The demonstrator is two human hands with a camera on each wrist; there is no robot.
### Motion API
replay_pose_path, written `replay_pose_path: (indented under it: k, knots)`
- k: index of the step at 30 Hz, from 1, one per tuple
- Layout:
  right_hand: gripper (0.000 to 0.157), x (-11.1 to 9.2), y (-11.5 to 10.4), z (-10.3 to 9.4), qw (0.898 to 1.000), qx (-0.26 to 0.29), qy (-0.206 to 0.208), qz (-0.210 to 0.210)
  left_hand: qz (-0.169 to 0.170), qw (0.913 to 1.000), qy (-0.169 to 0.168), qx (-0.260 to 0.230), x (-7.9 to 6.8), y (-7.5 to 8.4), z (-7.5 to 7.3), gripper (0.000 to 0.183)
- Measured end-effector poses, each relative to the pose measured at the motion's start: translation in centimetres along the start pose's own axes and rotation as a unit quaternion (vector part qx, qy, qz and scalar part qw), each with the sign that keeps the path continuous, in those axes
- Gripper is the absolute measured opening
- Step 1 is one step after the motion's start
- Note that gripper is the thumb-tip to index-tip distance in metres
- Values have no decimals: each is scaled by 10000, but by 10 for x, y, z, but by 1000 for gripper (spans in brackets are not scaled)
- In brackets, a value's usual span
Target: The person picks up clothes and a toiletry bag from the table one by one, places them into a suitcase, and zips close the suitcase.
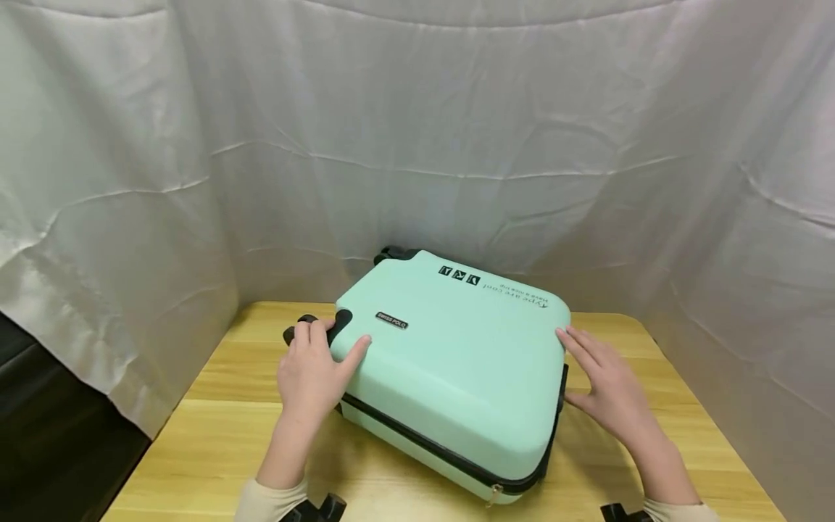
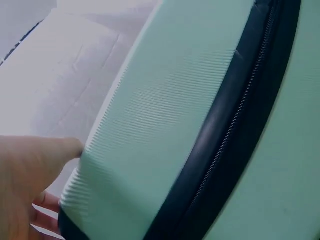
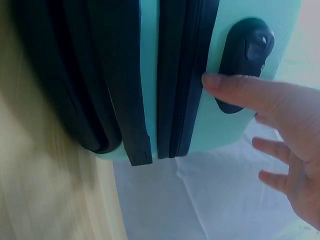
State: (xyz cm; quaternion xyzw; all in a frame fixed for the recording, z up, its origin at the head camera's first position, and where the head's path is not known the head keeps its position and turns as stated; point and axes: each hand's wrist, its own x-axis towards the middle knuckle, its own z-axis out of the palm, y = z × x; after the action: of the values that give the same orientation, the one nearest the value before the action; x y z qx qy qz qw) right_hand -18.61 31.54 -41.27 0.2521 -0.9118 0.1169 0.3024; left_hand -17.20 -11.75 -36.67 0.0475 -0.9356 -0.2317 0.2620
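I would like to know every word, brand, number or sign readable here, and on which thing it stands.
"SWISS POLO": on the dark badge of the mint suitcase.
"Type are cool": upside down on the suitcase's top; first letter uncertain.
"Have a nice": upside down beside it; last word too small.
Three black squares: signs too small to read.
No number is readable.

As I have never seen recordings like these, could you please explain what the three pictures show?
There is no machine: a person works with a bare left hand and right hand. The wide picture is taken from the head, looking forward and down; the two close ones from the left and right wrists. A pale green suitcase lies flat on a wooden table, with pale cloth behind. The left hand touches one corner, the right the opposite end; neither clearly grips it.
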Motion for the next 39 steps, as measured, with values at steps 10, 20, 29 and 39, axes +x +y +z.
replay_pose_path:
  k: [10,20,29,39]
  knots:
    - [117,-3,-2,-6,9966,-41,-652,496,677,9975,-182,89,-5,-2,-8,74]
    - [105,-9,-25,-34,9858,999,-1169,676,1214,9896,-756,-169,4,-16,-10,75]
    - [101,-8,-22,-37,9928,509,-962,491,1312,9857,-1024,-249,1,-12,-18,74]
    - [98,4,3,-18,9990,257,-334,155,1548,9806,-1188,-179,-7,-3,-28,71]
